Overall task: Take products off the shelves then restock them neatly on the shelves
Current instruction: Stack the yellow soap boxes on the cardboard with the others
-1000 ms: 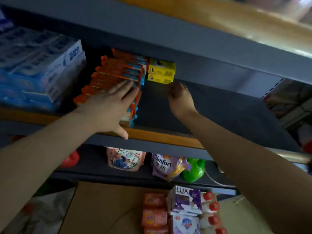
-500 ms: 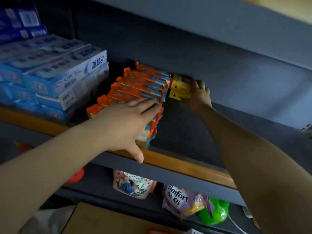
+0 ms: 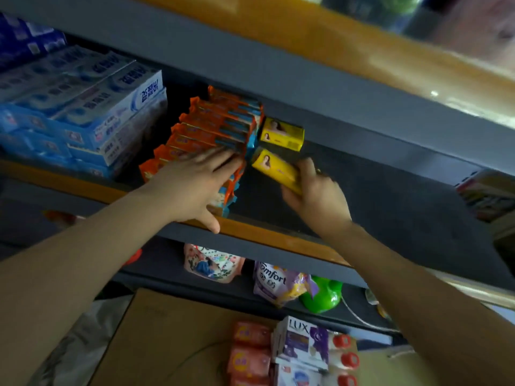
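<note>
Yellow soap box (image 3: pixel 276 169) is small and long, bright yellow, with a tiny picture of a person on its end. It is tilted, up off the dark shelf (image 3: pixel 390 207), in the right hand (image 3: pixel 317 196). That hand has its fingers and thumb wrapped round the near end of the box. A second yellow box (image 3: pixel 282 134) just like it sits farther back on the shelf, close to the back wall, apart from the held one.

Just to the left stands a row of orange packs (image 3: pixel 211 132) with blue ends, packed tight one behind the other. The left hand (image 3: pixel 192 185) lies flat on the front packs with straight, spread fingers, and its thumb points down over the wooden shelf edge (image 3: pixel 262 238).

Farther left are blue and white boxes (image 3: pixel 92 115) in stacks. On the shelf below are a flowery pouch (image 3: pixel 211 264), a purple Comfort pouch (image 3: pixel 274 282) and a green bottle (image 3: pixel 323 296). At the bottom sit a Lux box (image 3: pixel 303 341) and pink packs (image 3: pixel 249 349)
</note>
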`<state>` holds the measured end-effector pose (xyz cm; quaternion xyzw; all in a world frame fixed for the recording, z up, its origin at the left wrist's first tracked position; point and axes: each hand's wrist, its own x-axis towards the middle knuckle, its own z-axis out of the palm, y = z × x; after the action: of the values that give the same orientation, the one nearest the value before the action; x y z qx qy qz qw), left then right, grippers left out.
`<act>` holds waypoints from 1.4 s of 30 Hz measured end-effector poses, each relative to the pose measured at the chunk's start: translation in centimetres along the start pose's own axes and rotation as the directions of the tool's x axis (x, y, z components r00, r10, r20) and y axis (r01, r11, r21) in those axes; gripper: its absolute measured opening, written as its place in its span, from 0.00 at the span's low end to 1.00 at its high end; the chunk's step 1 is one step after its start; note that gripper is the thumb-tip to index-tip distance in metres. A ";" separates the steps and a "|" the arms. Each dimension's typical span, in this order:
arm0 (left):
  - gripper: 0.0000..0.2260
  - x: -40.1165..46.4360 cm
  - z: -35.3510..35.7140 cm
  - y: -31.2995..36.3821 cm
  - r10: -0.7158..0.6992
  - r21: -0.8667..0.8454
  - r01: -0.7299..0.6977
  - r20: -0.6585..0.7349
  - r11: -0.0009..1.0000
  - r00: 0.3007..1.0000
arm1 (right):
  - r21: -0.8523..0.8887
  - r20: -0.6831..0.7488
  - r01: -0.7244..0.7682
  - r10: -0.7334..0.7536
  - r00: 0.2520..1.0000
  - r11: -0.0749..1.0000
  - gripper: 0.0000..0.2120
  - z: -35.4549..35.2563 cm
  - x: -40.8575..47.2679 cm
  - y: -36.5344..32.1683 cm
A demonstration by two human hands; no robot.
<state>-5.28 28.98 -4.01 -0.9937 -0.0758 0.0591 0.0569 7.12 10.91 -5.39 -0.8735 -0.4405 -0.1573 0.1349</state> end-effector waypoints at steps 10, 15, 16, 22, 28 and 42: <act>0.25 -8.5 0.7 8.6 -0.266 -0.938 0.306 0.340 -0.163 0.902 | 0.133 -0.148 -0.002 0.022 0.989 0.991 0.21 -4.9 -13.5 -3.1; 0.14 -10.3 1.1 11.5 0.019 -0.745 0.485 0.537 -0.458 0.843 | 0.106 -0.122 0.087 -0.074 0.990 0.991 0.20 -3.9 -16.2 -3.7; 0.11 -10.6 1.7 11.6 0.020 -0.746 0.473 0.527 -0.469 0.850 | 0.181 -0.093 0.077 -0.061 0.994 0.980 0.20 -3.7 -16.8 -3.6; 0.17 -11.5 4.0 11.9 -0.009 -0.895 0.341 0.358 -0.286 0.933 | 0.751 0.641 -0.634 0.431 0.635 -0.184 0.26 -4.2 -18.9 -4.5; 0.08 -11.9 3.8 13.4 -0.077 -0.960 0.195 0.214 -0.200 0.974 | 0.639 0.765 -0.506 0.410 0.497 -0.579 0.06 -4.6 -19.4 -5.3; 0.19 -13.0 7.3 14.9 0.012 -0.978 0.072 0.071 -0.194 0.997 | 0.789 0.296 -0.463 0.412 0.862 0.403 0.21 -5.9 -24.1 -4.8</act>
<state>-16.78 13.11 -11.65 -0.6709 -0.1189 0.0048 -0.7319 -11.23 -6.08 -9.02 -0.7857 -0.2196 0.1385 0.5615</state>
